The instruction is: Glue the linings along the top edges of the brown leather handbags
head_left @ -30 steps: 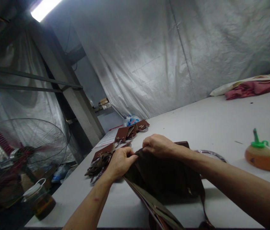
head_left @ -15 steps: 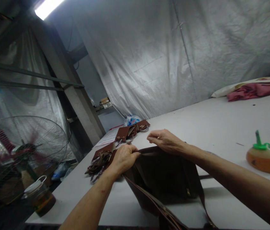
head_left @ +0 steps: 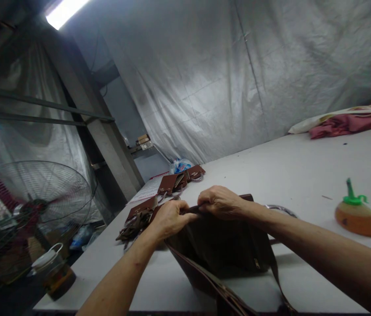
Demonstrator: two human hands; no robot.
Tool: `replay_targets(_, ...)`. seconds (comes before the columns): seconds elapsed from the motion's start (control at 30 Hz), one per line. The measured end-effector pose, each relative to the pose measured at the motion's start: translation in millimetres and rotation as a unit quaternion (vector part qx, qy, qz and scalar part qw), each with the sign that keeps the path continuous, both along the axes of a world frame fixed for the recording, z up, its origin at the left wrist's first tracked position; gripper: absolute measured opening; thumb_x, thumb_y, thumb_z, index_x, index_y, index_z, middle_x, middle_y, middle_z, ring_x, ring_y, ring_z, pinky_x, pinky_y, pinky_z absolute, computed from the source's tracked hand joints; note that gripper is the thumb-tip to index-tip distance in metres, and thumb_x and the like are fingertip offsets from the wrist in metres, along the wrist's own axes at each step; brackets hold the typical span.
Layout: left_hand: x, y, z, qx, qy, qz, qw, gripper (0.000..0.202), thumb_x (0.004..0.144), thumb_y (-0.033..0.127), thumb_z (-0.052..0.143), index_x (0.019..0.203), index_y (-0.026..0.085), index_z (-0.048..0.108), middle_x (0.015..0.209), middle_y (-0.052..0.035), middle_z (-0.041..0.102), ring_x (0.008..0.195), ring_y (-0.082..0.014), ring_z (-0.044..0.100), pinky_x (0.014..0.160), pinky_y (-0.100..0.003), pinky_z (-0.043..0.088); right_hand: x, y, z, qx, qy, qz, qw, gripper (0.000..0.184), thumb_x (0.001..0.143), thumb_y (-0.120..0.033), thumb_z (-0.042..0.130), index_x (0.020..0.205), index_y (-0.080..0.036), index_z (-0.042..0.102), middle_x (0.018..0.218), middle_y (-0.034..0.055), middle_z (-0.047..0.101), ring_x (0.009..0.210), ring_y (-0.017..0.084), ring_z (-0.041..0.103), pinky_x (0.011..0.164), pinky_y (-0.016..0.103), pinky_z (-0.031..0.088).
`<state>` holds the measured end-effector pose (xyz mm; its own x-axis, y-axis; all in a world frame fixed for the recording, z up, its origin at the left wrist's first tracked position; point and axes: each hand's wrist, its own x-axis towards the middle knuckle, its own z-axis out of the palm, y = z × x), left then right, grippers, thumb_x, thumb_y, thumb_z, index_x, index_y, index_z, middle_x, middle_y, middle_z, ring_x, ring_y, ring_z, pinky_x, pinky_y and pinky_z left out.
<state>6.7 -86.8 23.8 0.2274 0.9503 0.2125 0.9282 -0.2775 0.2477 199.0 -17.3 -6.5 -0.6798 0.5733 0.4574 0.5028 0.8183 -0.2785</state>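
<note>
A brown handbag stands on the white table in front of me, its mouth toward me and its dark lining and a small zip pull showing. My left hand pinches the far rim at its left corner, thumb on the near side. Close beside it, my right hand grips the same rim between thumb and bent fingers. A clear-wrapped handle shows behind the bag, past my right forearm. The near edge of the bag hangs toward the table's front edge.
Several brown bags lie along the table's left side. A squeeze bottle with orange liquid and a green nozzle stands at right. At the front left corner is a lidded jar. A large fan is beyond it. Pink cloth lies far right.
My right hand has moved left and down along the rim, closing on it near my left hand. The left hand keeps its hold, and the view has shifted slightly.
</note>
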Motion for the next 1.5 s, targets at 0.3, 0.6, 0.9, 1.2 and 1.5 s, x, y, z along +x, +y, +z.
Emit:
replay_targets(0.3,-6.9,0.6,1.0,-0.005,0.025,-0.007,1.000,0.032,0.084,0.042,0.057,0.063,0.018,0.063,0.056,0.0039,0.047,0.057,-0.0127,0.044,0.056,-0.026,0.026,55.3,14.8,-1.4,-0.071,-0.030,-0.002,0.997,0.020,0.083,-0.029,0.059,0.087,-0.023,0.077,0.063,0.0012,0.064,0.061,0.016,0.054,0.059,0.026,0.033)
replay_targets(0.6,-9.2,-4.9,5.1,-0.070,-0.030,-0.018,0.997,0.030,0.086,0.039,0.053,0.072,0.017,0.069,0.062,0.0031,0.056,0.061,-0.0135,0.050,0.058,-0.024,0.034,87.6,16.7,-16.7,-0.205,0.054,0.090,0.973,0.033,0.087,-0.031,0.050,0.102,-0.014,0.074,0.090,0.0038,0.071,0.081,0.017,0.063,0.076,0.027,0.047)
replay_targets(0.9,-19.2,-16.5,-3.0,-0.069,-0.056,0.016,0.996,0.036,0.085,0.051,0.058,0.083,0.019,0.074,0.071,-0.0004,0.071,0.065,-0.0175,0.060,0.060,-0.024,0.040,103.7,-3.8,-21.0,-0.173,0.091,0.111,0.974,0.031,0.088,-0.013,0.051,0.113,-0.018,0.070,0.106,0.0020,0.072,0.101,0.016,0.064,0.093,0.027,0.044)
replay_targets(1.2,-1.3,-8.7,4.8,0.010,0.074,-0.022,0.997,0.032,0.086,0.042,0.053,0.073,0.020,0.072,0.063,-0.0003,0.068,0.061,-0.0173,0.059,0.061,-0.026,0.038,79.0,-20.8,-5.6,0.001,-0.068,-0.045,0.997,0.027,0.082,-0.013,0.054,0.104,-0.019,0.068,0.086,0.0076,0.071,0.073,0.020,0.064,0.060,0.027,0.040)
replay_targets(1.5,37.6,-7.9,24.9,0.017,0.037,-0.059,0.997,0.026,0.087,0.035,0.056,0.079,0.018,0.074,0.071,-0.0043,0.070,0.066,-0.0170,0.062,0.063,-0.027,0.040,17.7,-38.3,19.8,0.024,-0.059,-0.029,0.998,0.020,0.084,-0.016,0.053,0.092,-0.015,0.071,0.078,0.0092,0.071,0.066,0.019,0.061,0.055,0.027,0.035)
